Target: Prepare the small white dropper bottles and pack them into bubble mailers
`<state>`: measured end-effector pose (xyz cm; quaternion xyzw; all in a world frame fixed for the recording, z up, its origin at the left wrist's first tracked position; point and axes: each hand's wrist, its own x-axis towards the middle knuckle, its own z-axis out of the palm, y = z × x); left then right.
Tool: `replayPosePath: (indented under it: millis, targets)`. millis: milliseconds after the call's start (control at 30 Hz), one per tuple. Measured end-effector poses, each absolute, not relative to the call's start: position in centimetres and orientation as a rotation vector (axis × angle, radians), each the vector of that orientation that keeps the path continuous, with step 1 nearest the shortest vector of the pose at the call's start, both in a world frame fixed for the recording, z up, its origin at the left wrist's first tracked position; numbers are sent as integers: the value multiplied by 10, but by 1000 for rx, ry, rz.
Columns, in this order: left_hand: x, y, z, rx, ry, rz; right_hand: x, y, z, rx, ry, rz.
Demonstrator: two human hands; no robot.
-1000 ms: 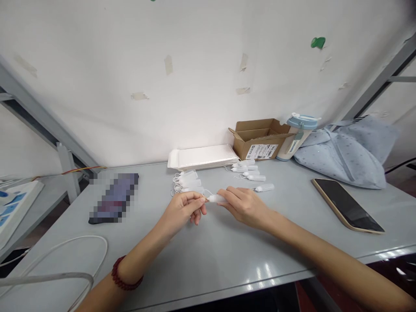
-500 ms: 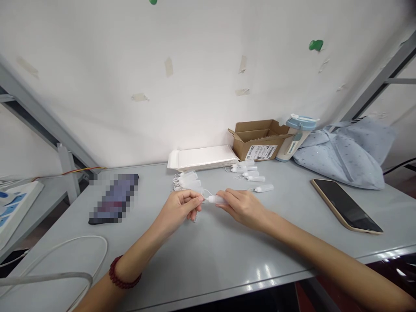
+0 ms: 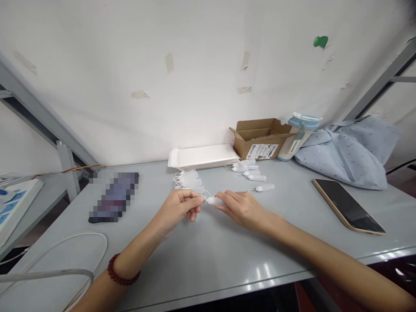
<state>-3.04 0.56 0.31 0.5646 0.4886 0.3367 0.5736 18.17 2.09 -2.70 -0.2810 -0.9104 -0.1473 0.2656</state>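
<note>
My right hand [image 3: 242, 208] is closed around a small translucent squeeze bottle [image 3: 212, 200], which lies sideways with its narrow tip pointing left. At that tip, my left hand [image 3: 185, 203] has thumb and forefinger pinched together. What the pinch holds is too small to make out, and a small pale piece shows below the curled fingers. Behind my left hand lies a cluster of similar bottles [image 3: 191, 181] with thin white loops. Beyond my right hand is another group of bottles [image 3: 248, 168], with a single bottle [image 3: 265, 187] lying closer to me.
An open cardboard box [image 3: 260, 143] stands by the wall, between a white padded packet [image 3: 204, 156] and a blue-lidded cup [image 3: 297, 138]. A pale blue cloth bag [image 3: 344, 158] and a phone [image 3: 349, 206] lie right. A blurred dark item [image 3: 117, 197] and white cables [image 3: 104, 242] lie left.
The view has shifted slightly. Both hands keep nearly the same pose at the bottle's tip.
</note>
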Motion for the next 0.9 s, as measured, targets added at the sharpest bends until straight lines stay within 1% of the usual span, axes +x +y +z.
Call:
replayPosePath:
  millis: [233, 467, 700, 900]
  targets:
    - [-31, 7, 7, 1311, 1160, 780, 185, 24, -22, -752, -2453, -379]
    - [-44, 11, 17, 1526, 1195, 626, 190, 26, -17, -792, -2563, -212]
    - [-84, 26, 32, 1641, 1292, 528, 212, 39, 3, -1227, -2678, -114]
    - [-93, 33, 26, 1662, 1319, 366, 231, 45, 12, -1712, -2744, 20]
